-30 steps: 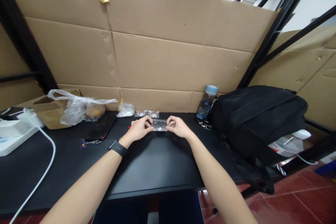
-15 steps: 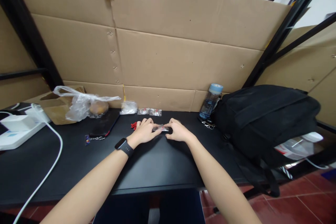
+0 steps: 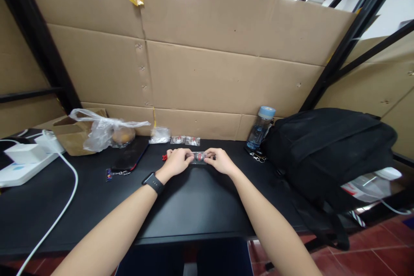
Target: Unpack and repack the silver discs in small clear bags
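Between my two hands is a small clear plastic bag (image 3: 199,158) with something red inside, at the middle of the black table. My left hand (image 3: 177,161), with a dark watch (image 3: 153,182) on its wrist, pinches the bag's left end. At the right end, the fingers of my right hand (image 3: 221,161) are closed on it too. Some red items (image 3: 164,157) lie just left of my left hand, partly hidden by it. Behind my hands, two small clear packets (image 3: 193,140) with red bits rest beside a stack of clear plastic bags (image 3: 160,135).
Left on the table (image 3: 194,211) are a dark pouch (image 3: 129,155), a knotted plastic bag (image 3: 100,133), a cardboard box (image 3: 73,138) and a white power strip (image 3: 22,168) with a cable. A water bottle (image 3: 259,127) and black backpack (image 3: 330,155) stand right. Cardboard (image 3: 200,82) walls the back.
My fingers have drawn back toward the ends of the small bag, so its middle and the red thing inside show more clearly. The view has tilted slightly upward.
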`<state>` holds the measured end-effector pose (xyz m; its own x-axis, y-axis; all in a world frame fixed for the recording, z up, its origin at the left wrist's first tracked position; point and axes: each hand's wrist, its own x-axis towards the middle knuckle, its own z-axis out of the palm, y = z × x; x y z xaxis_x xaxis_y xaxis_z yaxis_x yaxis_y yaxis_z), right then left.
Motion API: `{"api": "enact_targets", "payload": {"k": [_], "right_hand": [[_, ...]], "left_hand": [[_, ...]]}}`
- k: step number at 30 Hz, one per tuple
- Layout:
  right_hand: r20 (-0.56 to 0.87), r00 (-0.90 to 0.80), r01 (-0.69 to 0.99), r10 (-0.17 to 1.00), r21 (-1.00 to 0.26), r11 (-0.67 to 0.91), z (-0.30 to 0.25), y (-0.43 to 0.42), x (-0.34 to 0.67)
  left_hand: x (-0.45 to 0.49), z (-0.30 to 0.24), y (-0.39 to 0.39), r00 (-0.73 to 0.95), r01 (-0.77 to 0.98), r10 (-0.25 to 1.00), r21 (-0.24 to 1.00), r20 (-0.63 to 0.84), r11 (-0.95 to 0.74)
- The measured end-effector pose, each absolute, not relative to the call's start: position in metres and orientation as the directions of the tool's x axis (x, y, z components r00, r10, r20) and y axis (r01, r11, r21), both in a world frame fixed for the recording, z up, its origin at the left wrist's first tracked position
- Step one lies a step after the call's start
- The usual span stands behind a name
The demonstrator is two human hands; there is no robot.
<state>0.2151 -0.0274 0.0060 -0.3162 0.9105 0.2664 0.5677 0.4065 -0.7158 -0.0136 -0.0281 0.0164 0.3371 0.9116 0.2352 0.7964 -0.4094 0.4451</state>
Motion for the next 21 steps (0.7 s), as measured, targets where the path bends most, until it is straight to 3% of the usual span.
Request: {"api": "enact_targets", "payload": {"k": [6,11,14,17,21], "right_hand": [[0.255,-0.184,0.435,0.949,-0.845,0.311,0.009,-0.023,0.219],[0.267,-0.170,0.422,0.949,-0.850,0.315,0.020,-0.032,0.217],[0.272,-0.159,0.413,0.949,-0.855,0.314,0.023,-0.032,0.219],[0.290,0.008,0.401,0.957,-0.878,0.263,0.022,-0.014,0.232],[0.245,0.233,0.591,0.941,-0.805,0.063,0.018,0.027,0.257]], "left_hand": [[-0.017,0.018,-0.026,0.349,0.723,0.901,0.539,0.256,-0.433],[-0.016,0.019,-0.027,0.353,0.645,0.893,0.619,0.278,-0.448],[-0.022,0.027,-0.029,0.363,0.674,0.888,0.577,0.284,-0.460],[-0.039,0.036,-0.025,0.304,0.733,0.890,0.513,0.341,-0.447],[-0.071,0.035,-0.010,0.259,0.851,0.901,0.358,0.348,-0.383]]}}
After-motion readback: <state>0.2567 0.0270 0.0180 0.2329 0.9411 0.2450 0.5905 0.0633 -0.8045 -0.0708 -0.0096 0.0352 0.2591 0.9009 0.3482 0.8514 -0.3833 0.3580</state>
